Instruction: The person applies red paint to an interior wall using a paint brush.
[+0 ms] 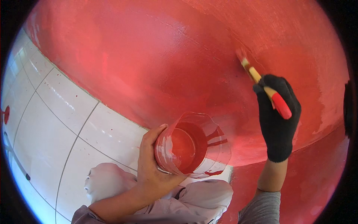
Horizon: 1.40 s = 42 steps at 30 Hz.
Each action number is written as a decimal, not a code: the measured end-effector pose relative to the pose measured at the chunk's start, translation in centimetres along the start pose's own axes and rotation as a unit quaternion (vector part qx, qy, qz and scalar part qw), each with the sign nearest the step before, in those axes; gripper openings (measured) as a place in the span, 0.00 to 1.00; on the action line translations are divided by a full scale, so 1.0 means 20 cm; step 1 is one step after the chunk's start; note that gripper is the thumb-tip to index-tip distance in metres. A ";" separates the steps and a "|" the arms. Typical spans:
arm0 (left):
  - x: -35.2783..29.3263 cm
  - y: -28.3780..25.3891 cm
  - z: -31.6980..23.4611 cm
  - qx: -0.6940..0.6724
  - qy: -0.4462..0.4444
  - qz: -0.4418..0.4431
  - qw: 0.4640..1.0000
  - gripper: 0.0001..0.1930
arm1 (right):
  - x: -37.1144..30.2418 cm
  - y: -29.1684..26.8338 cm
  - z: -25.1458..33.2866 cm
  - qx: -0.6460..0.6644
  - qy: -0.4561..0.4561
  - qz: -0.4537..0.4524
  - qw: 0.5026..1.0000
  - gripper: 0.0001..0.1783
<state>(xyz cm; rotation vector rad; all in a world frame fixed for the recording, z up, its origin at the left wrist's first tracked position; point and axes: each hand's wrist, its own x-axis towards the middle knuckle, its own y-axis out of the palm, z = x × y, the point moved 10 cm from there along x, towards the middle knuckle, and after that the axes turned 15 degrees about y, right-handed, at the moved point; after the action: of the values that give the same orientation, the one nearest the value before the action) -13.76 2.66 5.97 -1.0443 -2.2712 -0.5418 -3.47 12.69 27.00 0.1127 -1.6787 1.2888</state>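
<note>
Bare and wrapped round the side of a clear plastic tub (220,149), my left hand (154,158) holds it tilted above my knees. Red paint (183,147) lies in the tub, and streaks of it run down the inside wall. My right hand (279,115), in a black glove, is closed round the handle of a paintbrush (256,74). The handle is yellowish with a red end. The bristles, coated red, are at the red-painted wall (179,59); they look in contact with it.
White floor tiles (48,119) with small red drips meet the painted wall at the left. A round red thing (6,114) lies at the far left edge. My knees in light trousers (209,194) are below the tub. More red surface (298,179) continues at the lower right.
</note>
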 end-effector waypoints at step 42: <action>-0.05 0.10 0.10 0.010 -0.009 0.002 1.000 0.43 | -0.24 0.17 0.00 0.291 0.211 0.202 0.911 0.09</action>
<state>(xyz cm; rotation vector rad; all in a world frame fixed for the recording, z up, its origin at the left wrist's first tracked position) -12.22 4.46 4.10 -1.0485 -2.2859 -0.5094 -3.05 11.93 21.14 -0.1645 -0.9333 1.9423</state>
